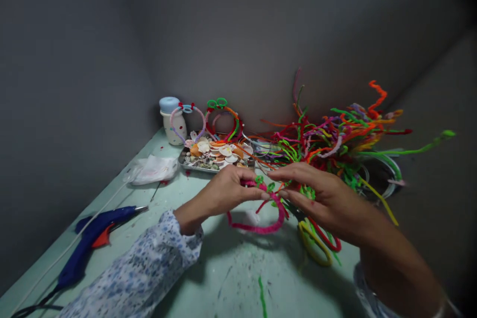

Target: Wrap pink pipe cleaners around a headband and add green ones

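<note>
A pink fuzzy ring [261, 229] with small green loops on its top hangs above the table, pinched between the thumb and fingers of my left hand [233, 190]. Close on its right is my right hand [322, 194], thumb and index finger reaching to the green loops and a short red piece; whether those fingertips grip anything is too small to tell. Below the hands, a green pipe cleaner piece [262, 297] lies on the pale green table [238, 268].
A blue glue gun [99, 238] lies at the left, near a plastic bag [154, 170]. Behind are a metal tray [201, 168] of shells, finished rings [188, 108] and a jar [174, 126]. Tangled pipe cleaners [335, 134] spread at the right; a yellow loop [315, 251] lies under my right hand.
</note>
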`<state>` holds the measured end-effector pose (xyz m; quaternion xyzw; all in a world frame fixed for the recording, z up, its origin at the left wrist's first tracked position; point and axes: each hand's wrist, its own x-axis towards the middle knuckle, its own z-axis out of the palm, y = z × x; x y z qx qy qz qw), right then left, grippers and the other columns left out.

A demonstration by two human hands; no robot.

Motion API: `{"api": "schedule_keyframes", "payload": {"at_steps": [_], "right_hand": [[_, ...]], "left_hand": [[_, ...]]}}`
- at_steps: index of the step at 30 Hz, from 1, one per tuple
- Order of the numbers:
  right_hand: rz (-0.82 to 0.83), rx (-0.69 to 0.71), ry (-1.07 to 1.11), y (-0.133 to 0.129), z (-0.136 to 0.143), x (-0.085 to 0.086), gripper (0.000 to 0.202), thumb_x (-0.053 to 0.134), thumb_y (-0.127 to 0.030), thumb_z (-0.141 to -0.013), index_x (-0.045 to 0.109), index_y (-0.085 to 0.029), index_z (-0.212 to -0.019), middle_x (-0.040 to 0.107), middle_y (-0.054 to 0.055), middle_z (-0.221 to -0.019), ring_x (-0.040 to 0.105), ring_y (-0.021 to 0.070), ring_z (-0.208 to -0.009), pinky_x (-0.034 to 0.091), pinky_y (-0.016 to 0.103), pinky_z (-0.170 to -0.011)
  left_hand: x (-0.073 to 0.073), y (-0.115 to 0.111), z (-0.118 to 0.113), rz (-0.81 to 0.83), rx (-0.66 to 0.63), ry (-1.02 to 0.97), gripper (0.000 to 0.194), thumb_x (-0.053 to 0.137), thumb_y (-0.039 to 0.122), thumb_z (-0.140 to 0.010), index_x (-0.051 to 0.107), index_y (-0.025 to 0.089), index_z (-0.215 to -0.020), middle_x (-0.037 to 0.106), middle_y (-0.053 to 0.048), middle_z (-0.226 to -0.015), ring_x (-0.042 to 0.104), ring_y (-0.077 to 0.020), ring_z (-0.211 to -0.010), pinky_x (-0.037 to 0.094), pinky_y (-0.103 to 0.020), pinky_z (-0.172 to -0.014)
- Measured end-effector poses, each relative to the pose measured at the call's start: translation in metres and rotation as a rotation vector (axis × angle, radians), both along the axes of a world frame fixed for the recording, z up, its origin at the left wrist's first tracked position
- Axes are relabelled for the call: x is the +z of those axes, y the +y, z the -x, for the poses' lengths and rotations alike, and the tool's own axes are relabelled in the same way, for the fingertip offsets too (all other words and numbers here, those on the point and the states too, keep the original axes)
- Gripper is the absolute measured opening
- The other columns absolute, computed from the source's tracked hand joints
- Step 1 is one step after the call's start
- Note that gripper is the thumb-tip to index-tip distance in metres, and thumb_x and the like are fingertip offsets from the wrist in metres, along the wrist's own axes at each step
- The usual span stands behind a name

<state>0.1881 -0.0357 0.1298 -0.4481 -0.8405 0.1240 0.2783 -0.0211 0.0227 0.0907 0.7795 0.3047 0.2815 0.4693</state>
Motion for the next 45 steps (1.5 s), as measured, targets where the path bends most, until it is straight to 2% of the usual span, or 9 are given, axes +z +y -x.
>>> {"api": "schedule_keyframes", "payload": {"at_steps": [5,9,17,23,29,33,40,42,45], "right_hand": [[-0.121,0.118,-0.053,0.004,0.006,-0.001,0.020,0.054,-0.014,-0.086,0.066,-0.022,-0.099,0.070,0.004,-0.094,0.062,0.0149,-0.093,0.050,0.029,-0.081],[-0.107,0.130,-0.078,0.004,0.008,0.000,0.016,0.054,-0.015,-0.087,0.067,-0.022,-0.093,0.070,0.003,-0.087,0.062,0.0142,-0.084,0.049,0.027,-0.076],[-0.068,-0.041,-0.099,0.003,0.015,-0.002,0.015,0.054,-0.019,-0.083,0.066,-0.020,-0.075,0.065,0.002,-0.074,0.059,0.0149,-0.073,0.044,0.026,-0.067],[0.042,-0.279,-0.064,0.009,0.027,-0.019,0.016,0.052,-0.018,-0.077,0.061,-0.019,-0.065,0.063,0.000,-0.065,0.055,0.0133,-0.060,0.038,0.023,-0.054],[0.358,-0.213,0.151,0.017,0.010,-0.015,0.025,0.052,-0.038,-0.085,0.068,-0.020,-0.086,0.068,0.000,-0.077,0.059,0.0145,-0.068,0.042,0.024,-0.059],[0.343,-0.242,0.188,0.017,0.006,-0.012,0.027,0.052,-0.040,-0.085,0.069,-0.019,-0.083,0.066,0.000,-0.075,0.058,0.0149,-0.068,0.042,0.024,-0.058],[0.256,-0.270,0.136,0.018,0.022,-0.024,0.026,0.051,-0.031,-0.084,0.062,-0.018,-0.064,0.059,-0.002,-0.061,0.052,0.0128,-0.060,0.036,0.023,-0.053],[0.286,-0.232,0.200,0.020,0.019,-0.025,0.024,0.051,-0.034,-0.085,0.065,-0.018,-0.074,0.062,0.000,-0.069,0.055,0.0136,-0.065,0.039,0.024,-0.057],[0.399,-0.134,0.347,0.024,0.011,-0.025,0.030,0.055,-0.040,-0.085,0.064,-0.019,-0.103,0.067,0.003,-0.092,0.060,0.0157,-0.079,0.046,0.027,-0.067]], "left_hand": [[0.002,-0.001,0.002,0.143,-0.101,-0.007,0.024,0.070,0.038,-0.073,0.070,0.014,-0.074,0.052,0.004,-0.058,0.041,-0.0082,-0.055,0.032,-0.022,-0.052],[0.000,0.000,0.000,0.103,-0.077,0.012,0.023,0.071,0.037,-0.072,0.068,0.015,-0.068,0.048,0.005,-0.056,0.038,-0.0076,-0.053,0.029,-0.021,-0.050],[0.000,-0.010,-0.008,-0.356,0.112,0.120,0.018,0.064,0.028,-0.081,0.069,0.017,-0.068,0.056,0.002,-0.063,0.049,-0.0106,-0.062,0.035,-0.022,-0.057],[-0.013,-0.018,-0.015,-0.620,0.294,0.255,0.015,0.058,0.024,-0.083,0.068,0.018,-0.074,0.057,-0.001,-0.070,0.051,-0.0126,-0.063,0.034,-0.023,-0.056],[-0.017,-0.002,-0.014,-0.298,0.213,0.114,0.012,0.065,0.027,-0.079,0.070,0.018,-0.072,0.057,0.001,-0.065,0.052,-0.0119,-0.064,0.037,-0.022,-0.058],[-0.016,-0.001,-0.013,-0.214,0.191,0.070,0.016,0.067,0.029,-0.077,0.069,0.017,-0.066,0.054,0.002,-0.060,0.049,-0.0112,-0.061,0.036,-0.021,-0.056],[-0.021,-0.007,-0.015,-0.278,0.245,0.040,0.011,0.067,0.025,-0.077,0.071,0.018,-0.070,0.056,0.001,-0.063,0.050,-0.0115,-0.063,0.036,-0.022,-0.059],[-0.022,-0.005,-0.015,-0.189,0.234,-0.003,0.010,0.067,0.026,-0.076,0.072,0.017,-0.075,0.059,0.000,-0.067,0.051,-0.0123,-0.066,0.038,-0.023,-0.061],[-0.020,0.002,-0.012,0.105,0.180,-0.133,0.019,0.067,0.031,-0.076,0.071,0.016,-0.088,0.064,-0.002,-0.076,0.054,-0.0132,-0.070,0.040,-0.024,-0.063]]}}
